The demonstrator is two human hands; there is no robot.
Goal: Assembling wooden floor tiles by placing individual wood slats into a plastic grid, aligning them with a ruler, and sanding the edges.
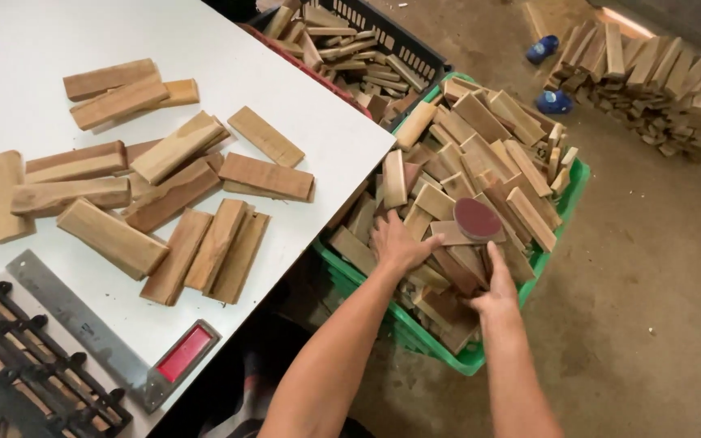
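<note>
A green plastic crate on the floor is heaped with small wooden blocks. My left hand lies flat on the blocks at the crate's near left, fingers spread, holding nothing. My right hand rests on the blocks a little to the right, fingers reaching up toward a dark red sanding disc that lies on top of the pile. Whether its fingers close on a block is hidden.
A white table on the left carries several wooden blocks, a metal ruler with a red-ended part, and a black rack. A black crate of blocks stands behind. More blocks and two blue shoes lie on the floor.
</note>
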